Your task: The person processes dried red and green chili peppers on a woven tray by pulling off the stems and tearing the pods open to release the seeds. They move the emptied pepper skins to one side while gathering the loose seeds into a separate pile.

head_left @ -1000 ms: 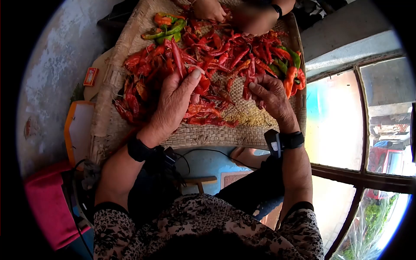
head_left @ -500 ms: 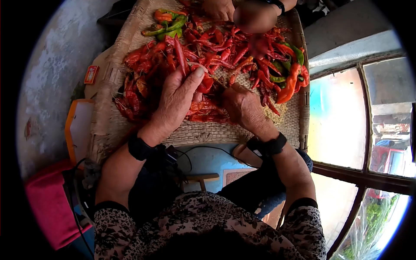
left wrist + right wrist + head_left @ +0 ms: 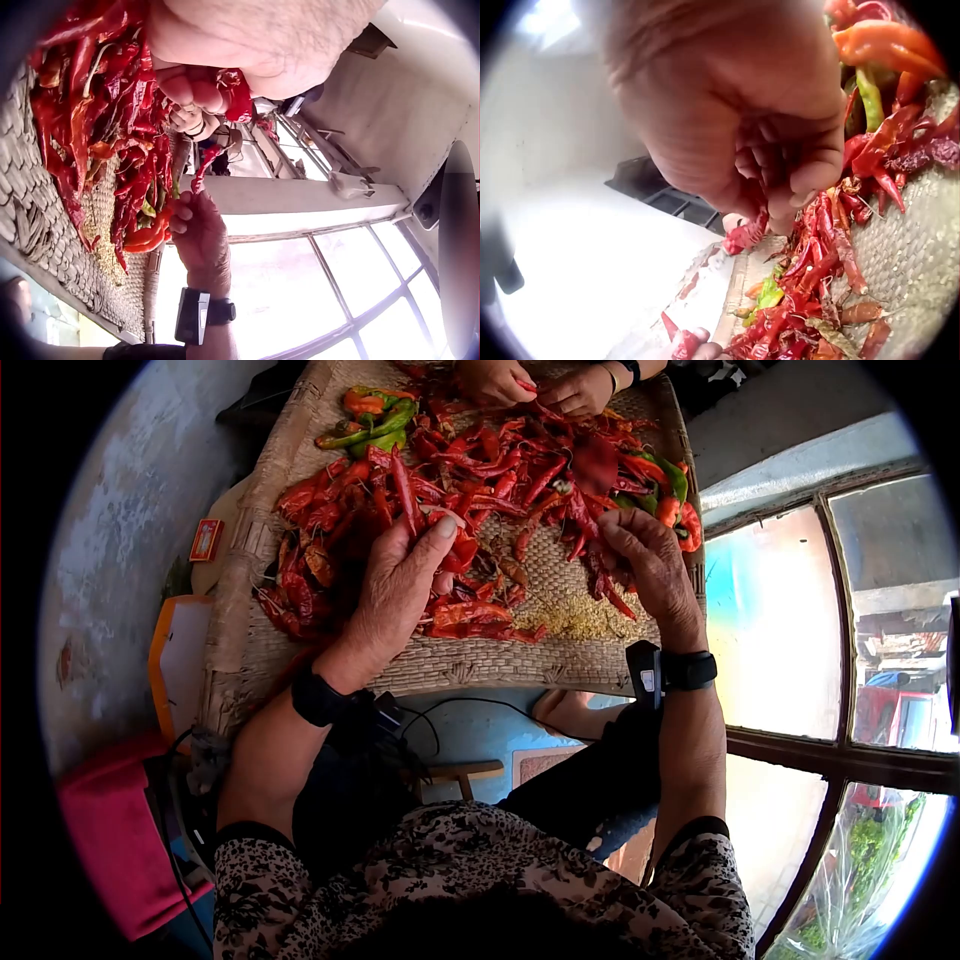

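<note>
In the head view my left hand (image 3: pixel 400 580) grips several red chili peppers (image 3: pixel 403 490), one pointing up beyond the thumb. The left wrist view shows a wrinkled red chili (image 3: pixel 238 96) poking out past its curled fingers. My right hand (image 3: pixel 652 565) is raised over the right side of a woven tray (image 3: pixel 440 678). Its thumb and fingertips pinch a shrivelled red chili (image 3: pixel 744 234), which also stands up from the fingers in the left wrist view. Red chilies (image 3: pixel 325 510) lie heaped around and beyond both hands.
Loose yellow seeds (image 3: pixel 575 618) lie on the tray's near right. Green peppers (image 3: pixel 385 430) sit at the far left, orange ones (image 3: pixel 688 525) at the right edge. Another person's hands (image 3: pixel 575 390) work at the far side. A window (image 3: pixel 770 620) stands right, a matchbox (image 3: pixel 207 540) left.
My right hand went left toward the left hand, then came back right and up with a chili. More chilies lie at the tray's right. The left hand keeps its grip.
</note>
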Tool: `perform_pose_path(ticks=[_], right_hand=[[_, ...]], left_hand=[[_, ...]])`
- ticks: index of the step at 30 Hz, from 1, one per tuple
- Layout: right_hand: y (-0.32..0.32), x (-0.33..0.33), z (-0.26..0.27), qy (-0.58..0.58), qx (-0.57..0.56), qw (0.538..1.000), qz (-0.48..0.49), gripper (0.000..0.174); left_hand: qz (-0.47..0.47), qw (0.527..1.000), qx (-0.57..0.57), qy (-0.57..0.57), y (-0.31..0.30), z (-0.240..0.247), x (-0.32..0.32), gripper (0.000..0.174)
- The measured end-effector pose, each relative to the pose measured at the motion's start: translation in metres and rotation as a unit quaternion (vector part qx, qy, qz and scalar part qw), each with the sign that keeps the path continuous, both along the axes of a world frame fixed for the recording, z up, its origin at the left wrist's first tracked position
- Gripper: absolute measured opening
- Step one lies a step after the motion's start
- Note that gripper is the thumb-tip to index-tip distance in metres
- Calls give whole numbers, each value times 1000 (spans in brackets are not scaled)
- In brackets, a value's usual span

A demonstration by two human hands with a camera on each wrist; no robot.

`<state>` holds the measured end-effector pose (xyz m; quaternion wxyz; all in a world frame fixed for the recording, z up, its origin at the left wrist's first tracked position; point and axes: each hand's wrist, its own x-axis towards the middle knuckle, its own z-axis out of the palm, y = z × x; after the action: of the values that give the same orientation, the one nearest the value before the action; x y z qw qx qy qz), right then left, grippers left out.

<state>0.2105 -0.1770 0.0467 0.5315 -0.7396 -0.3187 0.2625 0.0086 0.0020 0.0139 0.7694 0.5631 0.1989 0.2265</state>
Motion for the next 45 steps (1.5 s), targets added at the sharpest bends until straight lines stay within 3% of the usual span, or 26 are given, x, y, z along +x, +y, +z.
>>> perform_pose_path(ticks=[1, 2, 3, 5, 7, 8, 9, 11, 14, 18, 20, 23, 25, 27, 28, 29, 31, 33, 35, 36, 38, 39, 42, 45], right_hand=[[2, 4, -3, 58, 119, 986, -101, 35], [4, 10, -6, 50, 135, 981, -129, 49], [4, 10, -9, 50, 135, 981, -128, 49], [12, -8, -15, -147, -54, 985, -72, 46], [19, -40, -29, -247, -65, 958, 131, 31], [23, -54, -35, -245, -74, 941, 220, 28], [28, -64, -46, -323, -48, 906, 268, 25], [32, -83, -57, -338, -45, 903, 261, 25], [39, -89, -64, -466, -124, 852, 203, 24], [31, -80, -43, -425, -123, 869, 220, 23], [23, -61, -41, -302, -50, 901, 307, 20], [8, -41, -25, -222, -122, 926, 280, 16], [3, -20, -17, -146, -148, 958, 198, 21], [0, 4, -5, -6, -53, 997, 57, 30], [7, 1, -9, 12, 98, 992, -81, 37], [9, 0, -10, 13, 98, 992, -81, 37], [11, -1, -15, -157, -15, 987, -36, 39], [18, -17, -34, -298, -108, 943, 105, 39], [25, -29, -59, -420, -98, 891, 143, 35], [25, -32, -64, -420, -100, 891, 144, 35], [30, -42, -60, -552, -144, 810, 134, 31], [31, -44, -56, -552, -142, 810, 137, 31], [29, -54, -42, -422, -95, 881, 190, 16], [22, -67, -24, -378, -130, 890, 219, 14]], left_hand=[[-2, 1000, 1, 2, 0, 0, 0, 22], [-3, 1000, 2, 3, 1, 1, 0, 22], [-2, 1000, 3, 3, 1, 2, 0, 22], [2, 1000, -8, 1, 1, 3, 0, 22], [-7, 1000, -5, -3, 2, 3, -1, 22], [-17, 1000, -4, -9, 3, 3, -2, 22], [-16, 1000, -5, -7, 2, 4, -2, 22], [-8, 1000, -5, 7, 0, 7, -2, 22], [-8, 1000, -1, 14, 1, 7, -2, 23], [-6, 1000, 12, -1, 3, 10, -3, 24], [42, 999, -12, -2, 2, 13, -2, 26], [35, 999, -9, -8, 7, 10, -3, 27], [26, 1000, -9, -11, 9, 5, -3, 27], [11, 1000, -8, -23, 9, 2, -2, 28], [11, 1000, -9, -23, 8, 2, -2, 28], [11, 1000, -5, -17, 6, 2, -2, 28], [12, 1000, -1, -10, 5, 2, -2, 28], [12, 1000, -1, 8, 6, 3, -3, 27], [16, 1000, -5, 6, 3, 5, -3, 26], [23, 1000, -8, 0, 2, 7, -2, 26], [15, 1000, -5, 2, 1, 10, -2, 25], [6, 1000, -1, 4, 0, 11, -3, 25], [1, 1000, 13, -8, 2, 11, -4, 25], [-16, 1000, 18, -9, 4, 6, -4, 24]])
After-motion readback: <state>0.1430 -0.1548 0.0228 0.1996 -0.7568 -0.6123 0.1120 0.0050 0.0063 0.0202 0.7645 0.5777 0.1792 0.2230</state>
